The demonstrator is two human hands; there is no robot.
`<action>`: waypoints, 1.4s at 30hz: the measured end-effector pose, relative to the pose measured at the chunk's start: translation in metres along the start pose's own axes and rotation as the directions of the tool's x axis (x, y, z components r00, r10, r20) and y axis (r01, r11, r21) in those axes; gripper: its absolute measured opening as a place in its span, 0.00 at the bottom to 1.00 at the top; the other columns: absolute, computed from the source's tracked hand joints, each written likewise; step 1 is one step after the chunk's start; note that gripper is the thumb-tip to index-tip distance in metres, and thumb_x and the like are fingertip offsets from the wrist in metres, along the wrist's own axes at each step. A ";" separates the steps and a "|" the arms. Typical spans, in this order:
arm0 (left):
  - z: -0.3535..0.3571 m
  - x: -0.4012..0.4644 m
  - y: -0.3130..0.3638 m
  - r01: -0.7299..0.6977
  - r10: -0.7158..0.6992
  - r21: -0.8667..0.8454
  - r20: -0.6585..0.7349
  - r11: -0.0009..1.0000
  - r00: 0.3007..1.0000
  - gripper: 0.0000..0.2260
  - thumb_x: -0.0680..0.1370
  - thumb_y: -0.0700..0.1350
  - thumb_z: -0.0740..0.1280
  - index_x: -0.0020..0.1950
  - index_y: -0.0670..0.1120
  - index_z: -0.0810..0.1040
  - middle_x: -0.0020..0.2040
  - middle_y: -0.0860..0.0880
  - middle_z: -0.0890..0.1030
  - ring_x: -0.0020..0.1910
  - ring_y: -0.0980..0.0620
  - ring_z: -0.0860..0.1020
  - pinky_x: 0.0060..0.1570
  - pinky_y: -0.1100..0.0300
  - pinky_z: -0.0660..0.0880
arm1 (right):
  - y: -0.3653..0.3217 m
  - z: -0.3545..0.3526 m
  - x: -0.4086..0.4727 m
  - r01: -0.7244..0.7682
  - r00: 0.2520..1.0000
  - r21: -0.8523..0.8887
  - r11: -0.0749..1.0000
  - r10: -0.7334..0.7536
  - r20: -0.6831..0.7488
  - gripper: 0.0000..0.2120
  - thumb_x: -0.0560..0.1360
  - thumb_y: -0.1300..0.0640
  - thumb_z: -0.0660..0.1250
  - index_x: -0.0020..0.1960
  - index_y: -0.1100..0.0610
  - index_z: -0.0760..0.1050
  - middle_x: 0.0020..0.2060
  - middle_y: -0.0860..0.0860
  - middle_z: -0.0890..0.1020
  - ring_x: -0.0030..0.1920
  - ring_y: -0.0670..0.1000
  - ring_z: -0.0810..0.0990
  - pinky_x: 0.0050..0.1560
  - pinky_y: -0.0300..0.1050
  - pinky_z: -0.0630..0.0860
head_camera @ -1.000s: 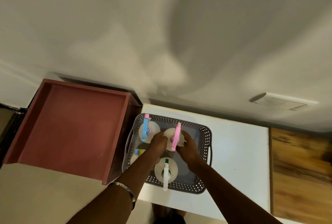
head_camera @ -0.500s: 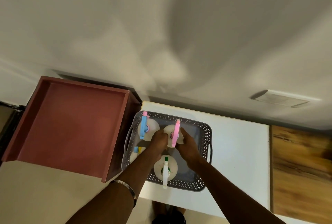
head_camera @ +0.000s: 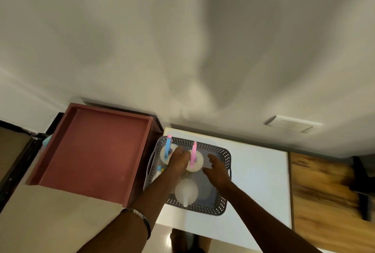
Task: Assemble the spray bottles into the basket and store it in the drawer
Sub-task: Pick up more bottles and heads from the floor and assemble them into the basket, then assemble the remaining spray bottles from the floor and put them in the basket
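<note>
A grey perforated basket (head_camera: 224, 152) stands on the white table (head_camera: 261, 181). Upright in it are a white bottle with a pink sprayer (head_camera: 194, 156), one with a blue sprayer (head_camera: 167, 148) and one with a white sprayer (head_camera: 186, 192). A further bottle with a blue and yellow top (head_camera: 159, 170) is mostly hidden behind my left forearm. My left hand (head_camera: 178, 160) rests against the left side of the pink-sprayer bottle, fingers curled round it. My right hand (head_camera: 216, 169) hovers to that bottle's right, fingers spread, holding nothing. The red-brown drawer (head_camera: 95, 151) stands pulled out at the left.
A wooden surface (head_camera: 324, 191) adjoins the table on the right. A white wall fills the upper view, with a wall plate (head_camera: 292, 123) at the right. A metal bracelet (head_camera: 140, 216) circles my left wrist. Pale floor lies below the drawer.
My right hand has let go of the pink-sprayer bottle and drawn off to the right, fingers opening. My left hand stays at the bottle. The view has shifted slightly.
</note>
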State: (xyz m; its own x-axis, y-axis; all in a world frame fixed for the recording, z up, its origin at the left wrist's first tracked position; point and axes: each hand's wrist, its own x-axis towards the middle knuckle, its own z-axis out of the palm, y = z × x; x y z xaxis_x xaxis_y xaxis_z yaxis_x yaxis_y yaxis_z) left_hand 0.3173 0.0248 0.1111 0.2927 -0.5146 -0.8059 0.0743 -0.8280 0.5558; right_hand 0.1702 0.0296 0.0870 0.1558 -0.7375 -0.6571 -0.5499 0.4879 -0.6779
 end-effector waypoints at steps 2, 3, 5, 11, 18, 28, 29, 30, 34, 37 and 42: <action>-0.001 -0.028 0.008 -0.072 0.071 -0.030 -0.037 0.997 0.997 0.25 0.79 0.45 0.63 0.76 0.47 0.64 0.67 0.42 0.73 0.63 0.44 0.73 0.54 0.54 0.72 | -0.013 -0.012 -0.020 0.023 0.999 -0.024 0.999 -0.023 -0.022 0.29 0.77 0.63 0.67 0.76 0.58 0.63 0.74 0.57 0.68 0.73 0.56 0.68 0.71 0.53 0.69; -0.002 -0.043 0.009 -0.122 0.118 -0.067 -0.057 0.990 0.991 0.25 0.79 0.47 0.63 0.76 0.46 0.64 0.63 0.45 0.76 0.59 0.46 0.75 0.54 0.55 0.72 | -0.018 -0.016 -0.030 0.036 0.999 -0.037 0.999 -0.037 -0.034 0.28 0.78 0.62 0.67 0.76 0.58 0.63 0.74 0.57 0.69 0.72 0.56 0.69 0.70 0.54 0.70; -0.004 -0.071 0.009 -0.234 0.222 -0.102 -0.116 0.967 0.968 0.25 0.79 0.49 0.66 0.74 0.46 0.65 0.54 0.50 0.79 0.49 0.53 0.76 0.51 0.57 0.72 | -0.026 -0.023 -0.050 0.066 0.996 -0.066 0.996 -0.069 -0.056 0.27 0.78 0.61 0.67 0.75 0.58 0.63 0.73 0.57 0.70 0.71 0.57 0.70 0.69 0.55 0.72; -0.022 -0.147 0.000 -0.558 0.574 0.136 -0.204 0.819 0.793 0.19 0.76 0.47 0.71 0.65 0.46 0.75 0.64 0.47 0.75 0.64 0.49 0.74 0.59 0.61 0.69 | -0.049 -0.032 -0.127 0.188 0.971 -0.235 0.954 -0.216 -0.101 0.26 0.77 0.58 0.67 0.74 0.58 0.67 0.71 0.55 0.73 0.69 0.54 0.72 0.69 0.51 0.71; -0.073 -0.213 -0.045 -0.728 0.802 0.536 0.147 0.428 0.579 0.20 0.74 0.49 0.72 0.64 0.45 0.75 0.63 0.46 0.75 0.64 0.47 0.73 0.62 0.53 0.71 | -0.038 -0.018 -0.232 0.228 0.941 -0.496 0.838 -0.321 -0.111 0.31 0.76 0.52 0.68 0.75 0.58 0.63 0.69 0.59 0.71 0.67 0.58 0.72 0.64 0.46 0.70; -0.124 -0.292 -0.124 -0.677 0.715 0.727 0.411 0.118 0.566 0.29 0.73 0.59 0.69 0.69 0.48 0.69 0.64 0.44 0.72 0.64 0.43 0.72 0.59 0.51 0.69 | 0.032 0.020 -0.370 0.087 0.934 -0.640 0.764 -0.286 -0.214 0.35 0.76 0.43 0.68 0.77 0.55 0.59 0.71 0.56 0.70 0.70 0.59 0.70 0.65 0.58 0.72; -0.124 -0.298 -0.130 -0.672 0.708 0.733 0.421 0.103 0.567 0.30 0.72 0.60 0.69 0.69 0.48 0.69 0.64 0.45 0.72 0.64 0.44 0.71 0.60 0.50 0.69 | 0.039 0.022 -0.379 0.076 0.934 -0.642 0.763 -0.280 -0.223 0.36 0.76 0.43 0.67 0.77 0.55 0.59 0.72 0.56 0.69 0.71 0.58 0.69 0.66 0.59 0.71; -0.124 -0.302 -0.136 -0.670 0.701 0.736 0.429 0.094 0.570 0.30 0.72 0.60 0.69 0.70 0.48 0.68 0.64 0.45 0.72 0.65 0.43 0.70 0.61 0.49 0.69 | 0.045 0.023 -0.387 0.063 0.934 -0.641 0.765 -0.271 -0.232 0.36 0.76 0.43 0.67 0.77 0.55 0.58 0.73 0.56 0.68 0.72 0.58 0.68 0.67 0.59 0.70; -0.117 -0.320 -0.166 -0.659 0.651 0.749 0.466 0.071 0.600 0.33 0.73 0.61 0.68 0.73 0.50 0.64 0.70 0.44 0.67 0.71 0.42 0.65 0.68 0.44 0.65 | 0.075 0.030 -0.421 0.020 0.936 -0.615 0.788 -0.231 -0.266 0.36 0.77 0.43 0.66 0.78 0.56 0.57 0.74 0.56 0.66 0.74 0.57 0.66 0.68 0.61 0.68; -0.105 -0.332 -0.191 -0.649 0.600 0.760 0.502 0.038 0.623 0.34 0.74 0.62 0.66 0.75 0.50 0.61 0.75 0.43 0.61 0.76 0.43 0.59 0.72 0.42 0.60 | 0.101 0.037 -0.448 0.002 0.923 -0.575 0.818 -0.223 -0.315 0.36 0.77 0.44 0.67 0.78 0.56 0.57 0.74 0.56 0.66 0.74 0.57 0.65 0.68 0.60 0.69; -0.071 -0.367 -0.245 -0.691 0.543 0.723 0.592 -0.032 0.595 0.36 0.74 0.62 0.66 0.77 0.50 0.58 0.77 0.43 0.59 0.77 0.44 0.56 0.73 0.43 0.57 | 0.157 0.056 -0.503 -0.030 0.904 -0.481 0.876 -0.181 -0.386 0.37 0.77 0.44 0.67 0.78 0.57 0.56 0.75 0.56 0.65 0.75 0.57 0.63 0.69 0.59 0.68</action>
State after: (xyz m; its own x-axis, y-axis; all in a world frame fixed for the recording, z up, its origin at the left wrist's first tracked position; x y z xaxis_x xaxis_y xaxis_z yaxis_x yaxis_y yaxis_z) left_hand 0.2590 0.4322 0.2848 -0.3503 -0.8877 -0.2990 -0.8933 0.2207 0.3915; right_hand 0.0519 0.5038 0.2929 -0.0763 -0.9358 -0.3442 -0.8814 0.2247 -0.4155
